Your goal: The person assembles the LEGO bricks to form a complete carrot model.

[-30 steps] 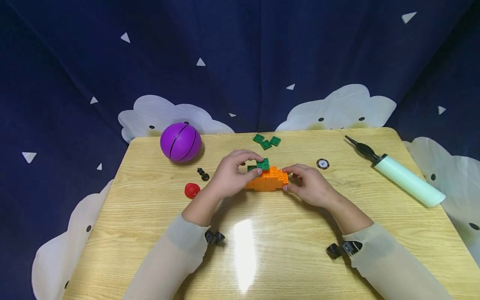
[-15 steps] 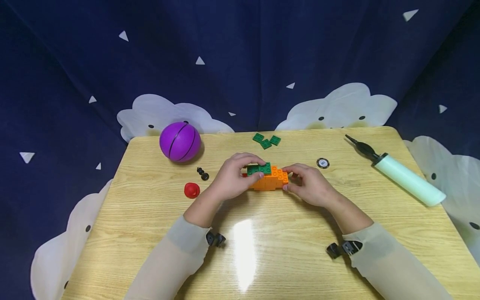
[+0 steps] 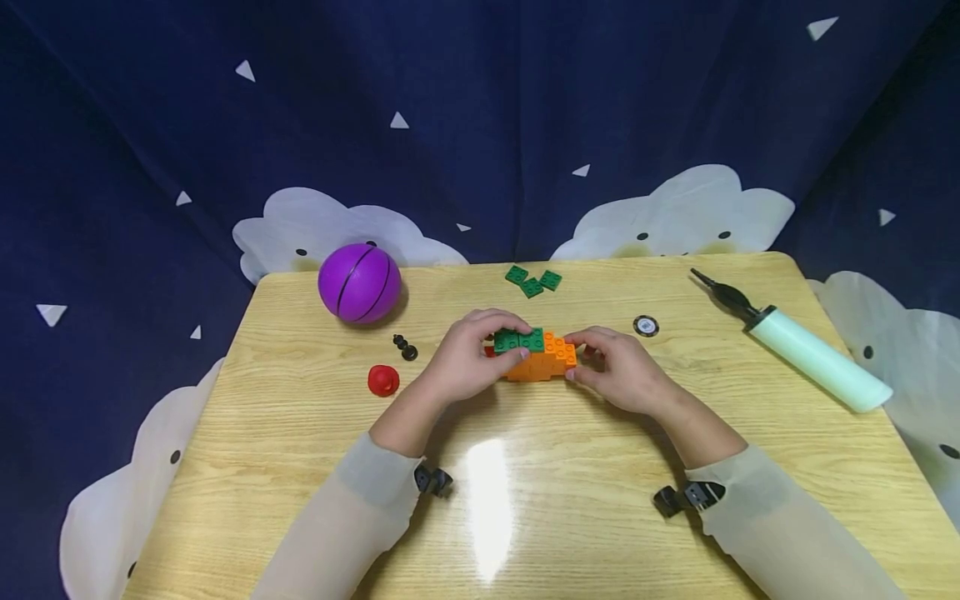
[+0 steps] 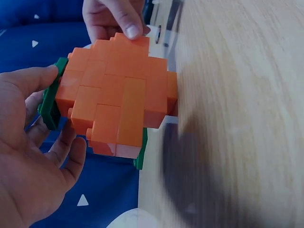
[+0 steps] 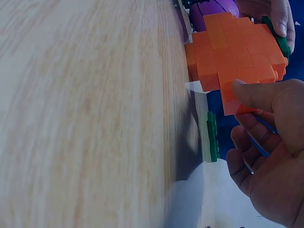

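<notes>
An orange toy-brick build with stepped sides stands on the table between the two hands. Green toy bricks lie side by side on its top. My left hand pinches the right-hand green brick between thumb and index finger. At the build's right end, my right hand holds the orange bricks between thumb and fingers. A bit of red shows by the left thumb, mostly hidden behind that hand.
Several loose green bricks lie at the table's back. To the left are a purple ball, a black chess piece and a small red object. A poker chip and a pale green hand pump lie right.
The left hand has brought its green brick down and slightly right, from raised above the build to level beside the other green brick. The right hand has kept its hold on the build.
</notes>
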Demonstrator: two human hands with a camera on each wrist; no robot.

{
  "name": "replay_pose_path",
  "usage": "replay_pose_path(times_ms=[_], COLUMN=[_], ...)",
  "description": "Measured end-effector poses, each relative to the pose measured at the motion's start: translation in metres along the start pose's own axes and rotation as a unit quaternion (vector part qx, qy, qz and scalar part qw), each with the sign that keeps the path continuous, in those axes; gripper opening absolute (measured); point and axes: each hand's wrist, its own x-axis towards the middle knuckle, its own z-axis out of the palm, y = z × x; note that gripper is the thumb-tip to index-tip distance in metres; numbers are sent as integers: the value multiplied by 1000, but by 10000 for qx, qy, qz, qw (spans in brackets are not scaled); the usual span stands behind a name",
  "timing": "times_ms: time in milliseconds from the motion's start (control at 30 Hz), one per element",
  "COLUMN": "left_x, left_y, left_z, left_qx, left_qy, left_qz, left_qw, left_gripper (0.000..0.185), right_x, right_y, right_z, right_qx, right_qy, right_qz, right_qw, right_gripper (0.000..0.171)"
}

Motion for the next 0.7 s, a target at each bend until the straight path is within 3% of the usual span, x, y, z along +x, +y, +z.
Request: replay_pose_path(times_ms=[367, 700], left_x=[-2, -2], left_y=[-2, -8], left_z=[8, 14], left_qx=[-478, -629], left_qy=[210, 330], left_qz=[-490, -516], left_qw=[9974, 9961], left_gripper=[21, 19], right_x=[-1, -1], right_y=[1, 2], right_z=[1, 1], right_qx=[5, -7], right_qy=[29, 57], right_qz=[-2, -31], right_qw=[10000, 10000], right_gripper=[46, 46])
